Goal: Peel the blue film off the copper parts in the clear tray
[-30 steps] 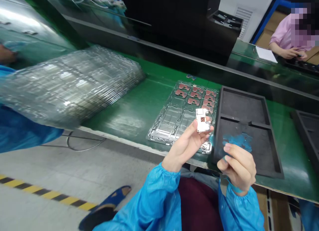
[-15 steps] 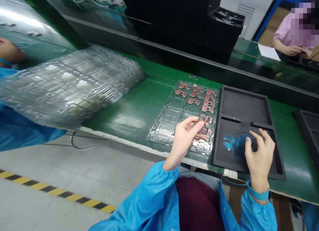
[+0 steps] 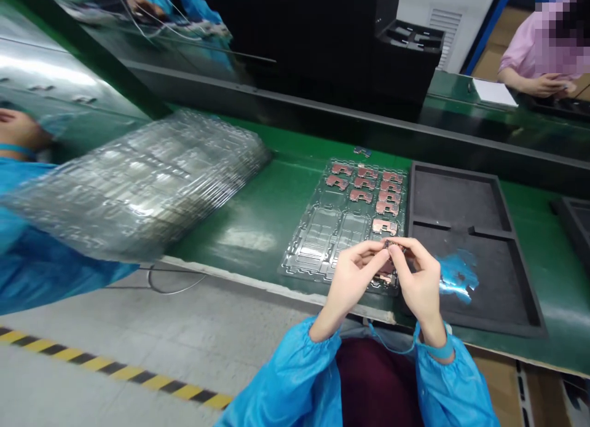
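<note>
My left hand (image 3: 354, 272) and my right hand (image 3: 415, 276) meet over the near right corner of a clear plastic tray (image 3: 318, 221). Both pinch a small circuit board (image 3: 389, 245), largely covered by the fingertips. Several copper-coloured circuit boards (image 3: 361, 196) sit in the tray's far and right-hand pockets. Part of another board shows below my fingers. Just right of my right hand, crumpled blue film (image 3: 460, 274) lies in the near compartment of a black foam tray (image 3: 507, 285).
A tall stack of clear trays (image 3: 152, 181) stands at the left, beside a co-worker's blue sleeve (image 3: 55, 273). One loose board (image 3: 362, 151) lies beyond the tray. Another black tray (image 3: 576, 221) is at the right. Across the divider, a person in pink (image 3: 530, 52) handles something small.
My right hand has moved left from over the black tray to join my left hand at the board. The blue film now lies uncovered. The view has shifted slightly.
</note>
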`<move>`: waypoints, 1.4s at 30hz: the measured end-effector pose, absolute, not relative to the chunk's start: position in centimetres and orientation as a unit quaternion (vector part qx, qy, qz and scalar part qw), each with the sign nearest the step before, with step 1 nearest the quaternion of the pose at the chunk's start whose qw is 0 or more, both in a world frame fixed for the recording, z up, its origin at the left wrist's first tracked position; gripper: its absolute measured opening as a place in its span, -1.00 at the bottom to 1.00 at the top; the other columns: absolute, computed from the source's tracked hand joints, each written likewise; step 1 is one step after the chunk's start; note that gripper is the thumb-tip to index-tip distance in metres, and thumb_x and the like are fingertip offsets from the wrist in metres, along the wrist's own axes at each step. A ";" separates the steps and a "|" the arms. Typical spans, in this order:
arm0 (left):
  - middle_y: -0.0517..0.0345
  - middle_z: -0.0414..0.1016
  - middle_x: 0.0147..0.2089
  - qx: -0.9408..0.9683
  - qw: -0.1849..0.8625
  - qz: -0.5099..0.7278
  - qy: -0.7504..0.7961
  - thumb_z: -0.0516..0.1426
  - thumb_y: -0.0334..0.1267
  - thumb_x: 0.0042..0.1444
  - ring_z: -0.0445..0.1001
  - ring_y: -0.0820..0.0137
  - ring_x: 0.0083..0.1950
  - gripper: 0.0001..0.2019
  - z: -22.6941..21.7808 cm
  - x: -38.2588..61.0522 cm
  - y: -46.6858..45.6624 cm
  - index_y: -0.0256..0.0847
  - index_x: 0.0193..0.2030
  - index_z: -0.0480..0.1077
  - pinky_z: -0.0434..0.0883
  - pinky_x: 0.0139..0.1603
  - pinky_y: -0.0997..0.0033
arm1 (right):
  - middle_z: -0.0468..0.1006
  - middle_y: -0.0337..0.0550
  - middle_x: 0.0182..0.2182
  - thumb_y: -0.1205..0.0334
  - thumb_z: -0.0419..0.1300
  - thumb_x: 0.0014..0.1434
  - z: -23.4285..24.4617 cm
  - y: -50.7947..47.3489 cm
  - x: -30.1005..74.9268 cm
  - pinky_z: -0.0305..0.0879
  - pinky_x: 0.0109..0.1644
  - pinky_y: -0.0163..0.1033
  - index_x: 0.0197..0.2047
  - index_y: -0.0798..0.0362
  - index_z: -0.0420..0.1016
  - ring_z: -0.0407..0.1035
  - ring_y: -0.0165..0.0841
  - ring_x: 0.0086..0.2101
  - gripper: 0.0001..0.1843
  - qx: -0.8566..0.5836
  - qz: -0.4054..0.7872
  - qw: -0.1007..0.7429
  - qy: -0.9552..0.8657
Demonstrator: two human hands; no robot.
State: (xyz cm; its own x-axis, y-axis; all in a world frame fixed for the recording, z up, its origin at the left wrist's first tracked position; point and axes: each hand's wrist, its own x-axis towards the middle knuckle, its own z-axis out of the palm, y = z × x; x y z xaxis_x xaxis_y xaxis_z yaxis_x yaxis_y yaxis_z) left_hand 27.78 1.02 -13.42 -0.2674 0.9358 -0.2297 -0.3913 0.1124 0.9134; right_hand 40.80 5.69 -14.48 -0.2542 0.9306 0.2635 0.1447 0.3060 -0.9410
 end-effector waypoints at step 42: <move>-0.08 0.63 0.06 0.771 0.096 0.157 0.610 0.10 -0.29 0.43 0.55 0.11 0.11 -0.71 -16.2 12.2 21.9 -0.19 0.08 0.65 0.46 0.16 0.12 | 0.66 -0.10 0.15 0.03 0.19 0.54 -17.0 7.4 49.1 0.63 0.05 -0.11 0.13 -0.18 0.68 0.59 -0.17 0.10 -0.73 -0.499 0.392 0.393 -0.666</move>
